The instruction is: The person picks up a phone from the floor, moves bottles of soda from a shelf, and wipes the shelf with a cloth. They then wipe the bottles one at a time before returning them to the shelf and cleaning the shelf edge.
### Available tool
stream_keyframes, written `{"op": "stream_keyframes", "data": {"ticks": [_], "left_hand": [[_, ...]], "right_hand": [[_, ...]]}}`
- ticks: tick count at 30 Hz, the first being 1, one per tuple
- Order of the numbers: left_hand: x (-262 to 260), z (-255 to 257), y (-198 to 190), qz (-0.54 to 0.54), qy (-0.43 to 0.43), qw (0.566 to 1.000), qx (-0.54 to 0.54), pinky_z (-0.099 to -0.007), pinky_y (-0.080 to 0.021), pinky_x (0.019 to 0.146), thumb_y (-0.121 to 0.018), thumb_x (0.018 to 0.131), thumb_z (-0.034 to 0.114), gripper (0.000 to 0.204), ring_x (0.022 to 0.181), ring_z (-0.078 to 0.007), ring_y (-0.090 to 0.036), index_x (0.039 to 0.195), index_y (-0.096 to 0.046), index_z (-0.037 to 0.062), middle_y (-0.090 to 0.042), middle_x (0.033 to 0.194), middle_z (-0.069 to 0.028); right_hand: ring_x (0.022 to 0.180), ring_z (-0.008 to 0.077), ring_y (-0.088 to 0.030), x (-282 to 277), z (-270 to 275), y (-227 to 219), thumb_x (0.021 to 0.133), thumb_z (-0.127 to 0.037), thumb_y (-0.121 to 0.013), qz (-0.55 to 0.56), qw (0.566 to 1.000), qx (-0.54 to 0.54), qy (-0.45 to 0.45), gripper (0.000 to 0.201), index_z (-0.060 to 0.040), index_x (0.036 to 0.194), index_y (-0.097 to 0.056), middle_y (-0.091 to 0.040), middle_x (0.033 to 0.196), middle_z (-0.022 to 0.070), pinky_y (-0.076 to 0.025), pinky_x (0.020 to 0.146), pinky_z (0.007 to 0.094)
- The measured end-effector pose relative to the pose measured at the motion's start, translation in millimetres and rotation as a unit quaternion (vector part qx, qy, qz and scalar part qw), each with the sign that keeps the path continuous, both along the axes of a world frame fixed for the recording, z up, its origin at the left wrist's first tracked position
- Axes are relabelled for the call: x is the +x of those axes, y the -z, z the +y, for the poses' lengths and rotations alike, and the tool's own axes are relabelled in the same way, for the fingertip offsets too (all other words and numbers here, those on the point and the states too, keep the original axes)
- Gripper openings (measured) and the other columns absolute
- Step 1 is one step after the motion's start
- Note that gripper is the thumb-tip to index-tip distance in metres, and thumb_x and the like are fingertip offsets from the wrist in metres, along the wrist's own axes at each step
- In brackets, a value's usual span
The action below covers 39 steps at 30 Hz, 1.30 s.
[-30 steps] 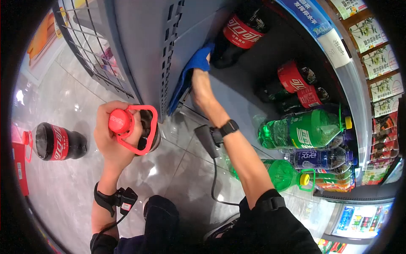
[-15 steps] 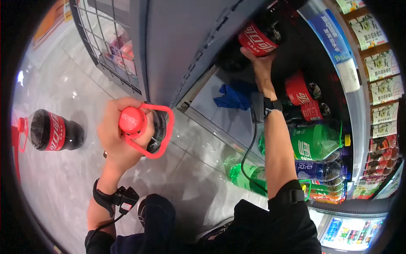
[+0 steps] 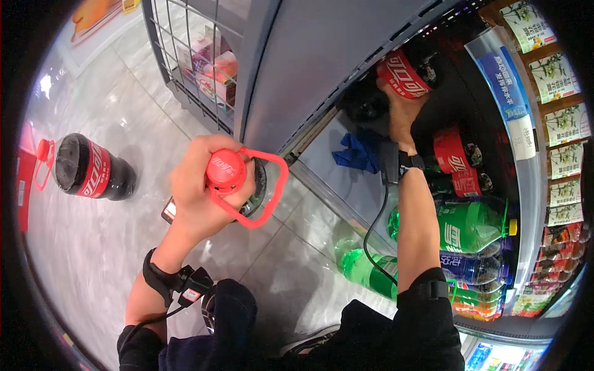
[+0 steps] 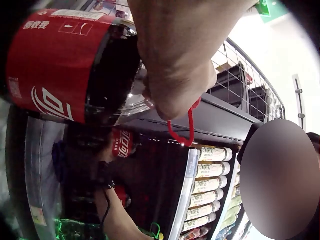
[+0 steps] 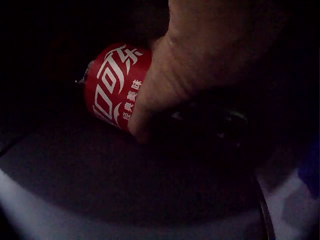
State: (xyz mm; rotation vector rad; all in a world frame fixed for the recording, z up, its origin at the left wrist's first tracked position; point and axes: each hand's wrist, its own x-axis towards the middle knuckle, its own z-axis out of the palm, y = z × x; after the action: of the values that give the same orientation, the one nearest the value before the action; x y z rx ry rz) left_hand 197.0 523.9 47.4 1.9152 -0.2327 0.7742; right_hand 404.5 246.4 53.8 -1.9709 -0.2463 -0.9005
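Note:
My left hand (image 3: 207,188) grips a big cola bottle by the neck, below its red cap (image 3: 226,168). A red carrying loop (image 3: 281,185) sticks out from the neck. In the left wrist view this cola bottle (image 4: 55,67) shows dark contents and a red label. Inside the low shelf, my right hand (image 3: 405,117) holds another cola bottle (image 3: 401,75) around its red label. The right wrist view is dark, with the thumb side of the hand against that label. A crumpled blue cloth (image 3: 357,153) lies on the shelf board near the right wrist.
More cola bottles (image 3: 455,157) and a green soda bottle (image 3: 470,226) lie deeper along the shelf. Another green bottle (image 3: 368,269) is on the floor before it. A cola bottle (image 3: 96,167) stands on the floor at left. A grey panel (image 3: 309,68) and wire rack (image 3: 192,55) border the shelf.
My right hand has let go of the blue cloth, left it on the shelf, and moved onto the cola bottle there. My left hand keeps its bottle, now slightly farther right in view.

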Motion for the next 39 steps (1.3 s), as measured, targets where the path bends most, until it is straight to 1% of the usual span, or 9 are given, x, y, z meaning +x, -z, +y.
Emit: {"op": "stream_keyframes", "data": {"ticks": [8, 13, 18, 21, 29, 33, 37, 38, 39], "left_hand": [[1.3, -1.7, 0.6, -0.002, -0.014, 1.000, -0.026, -0.0248, -0.046, 0.062, -0.066, 0.066, 0.001, 0.027, 0.066, -0.0177, -0.059, 0.087, -0.051, 0.0022, -0.057, 0.076, -0.0078], [-2.4, -0.7, -3.5, -0.015, -0.009, 1.000, -0.013, -0.0245, -0.045, 0.063, -0.065, 0.067, 0.001, 0.026, 0.066, -0.0178, -0.059, 0.088, -0.050, 0.0022, -0.057, 0.077, -0.0076], [-2.8, -3.0, -7.7, 0.030, 0.007, 0.999, -0.015, -0.0225, -0.043, 0.066, -0.063, 0.074, 0.005, 0.022, 0.070, -0.0120, -0.054, 0.090, -0.048, 0.0018, -0.054, 0.078, -0.0055], [-0.7, -1.6, 1.0, -0.043, -0.038, 0.998, 0.035, -0.0253, -0.045, 0.062, -0.064, 0.072, 0.003, 0.024, 0.066, -0.0172, -0.058, 0.090, -0.049, 0.0026, -0.055, 0.080, -0.0094], [-25.3, -1.3, 7.2, -0.017, -0.173, 0.985, 0.014, -0.0256, -0.046, 0.074, -0.063, 0.075, 0.001, 0.028, 0.079, -0.0151, -0.058, 0.098, -0.047, -0.0003, -0.057, 0.089, -0.0091], [-22.2, -2.9, 7.3, -0.061, -0.140, 0.988, 0.012, -0.0233, -0.045, 0.069, -0.068, 0.069, 0.004, 0.037, 0.074, -0.0148, -0.058, 0.099, -0.046, -0.0008, -0.057, 0.085, -0.0092], [-38.3, -3.1, 3.9, -0.141, -0.183, 0.948, 0.218, -0.0448, -0.034, 0.092, -0.076, 0.054, 0.022, 0.083, 0.116, -0.0328, -0.038, 0.121, -0.033, -0.0009, -0.031, 0.128, -0.0205], [-42.9, 0.2, 4.4, -0.229, -0.162, 0.933, 0.227, -0.0466, -0.037, 0.089, -0.076, 0.054, 0.024, 0.081, 0.113, -0.0336, -0.042, 0.121, -0.036, 0.0010, -0.039, 0.122, -0.0214], [-52.1, -5.3, 11.1, -0.156, -0.045, 0.972, 0.172, -0.0462, -0.039, 0.087, -0.074, 0.058, 0.022, 0.072, 0.111, -0.0337, -0.044, 0.118, -0.041, 0.0024, -0.043, 0.118, -0.0199]], "right_hand": [[0.088, 0.0169, -0.054, -15.8, -9.2, 15.2, 0.059, -0.013, -0.075, 0.109, 0.967, 0.220, -0.073, 0.049, -0.0035, 0.103, -0.054, -0.058, 0.095, 0.0061, -0.040, 0.084, 0.0274], [0.089, 0.0155, -0.054, -58.3, -14.6, 29.8, 0.069, -0.016, -0.068, 0.319, 0.823, 0.430, -0.191, 0.038, -0.0062, 0.103, -0.054, -0.057, 0.097, 0.0014, -0.040, 0.082, 0.0295], [0.086, 0.0152, -0.055, -126.2, 10.3, 36.4, 0.072, -0.016, -0.065, 0.351, 0.760, 0.505, -0.212, 0.031, -0.0057, 0.100, -0.056, -0.059, 0.093, 0.0022, -0.043, 0.078, 0.0278], [0.088, 0.0138, -0.055, -150.0, 23.4, 56.1, 0.066, -0.009, -0.069, 0.324, 0.808, 0.439, -0.224, 0.037, -0.0048, 0.100, -0.055, -0.059, 0.097, 0.0020, -0.043, 0.079, 0.0269], [0.094, 0.0169, -0.056, -183.5, 53.5, 73.5, 0.050, 0.001, -0.079, 0.291, 0.875, 0.305, -0.239, 0.070, -0.0025, 0.111, -0.044, -0.057, 0.102, 0.0060, -0.044, 0.086, 0.0314], [0.093, 0.0167, -0.056, -188.3, 62.4, 82.9, 0.046, -0.001, -0.081, 0.256, 0.907, 0.251, -0.221, 0.075, -0.0018, 0.110, -0.043, -0.056, 0.103, 0.0069, -0.044, 0.085, 0.0304], [0.098, 0.0180, -0.052, -197.2, 65.3, 102.8, 0.042, -0.012, -0.084, 0.222, 0.947, 0.124, -0.195, 0.082, 0.0008, 0.111, -0.042, -0.053, 0.107, 0.0098, -0.041, 0.088, 0.0325], [0.098, 0.0186, -0.052, -201.1, 64.8, 112.7, 0.040, -0.014, -0.085, 0.226, 0.947, 0.114, -0.197, 0.084, 0.0013, 0.111, -0.043, -0.053, 0.107, 0.0104, -0.041, 0.088, 0.0329], [0.108, 0.0208, -0.043, -205.6, 66.3, 113.0, 0.037, -0.019, -0.086, 0.277, 0.938, 0.068, -0.199, 0.106, 0.0003, 0.123, -0.027, -0.041, 0.117, 0.0122, -0.034, 0.094, 0.0344]]}}
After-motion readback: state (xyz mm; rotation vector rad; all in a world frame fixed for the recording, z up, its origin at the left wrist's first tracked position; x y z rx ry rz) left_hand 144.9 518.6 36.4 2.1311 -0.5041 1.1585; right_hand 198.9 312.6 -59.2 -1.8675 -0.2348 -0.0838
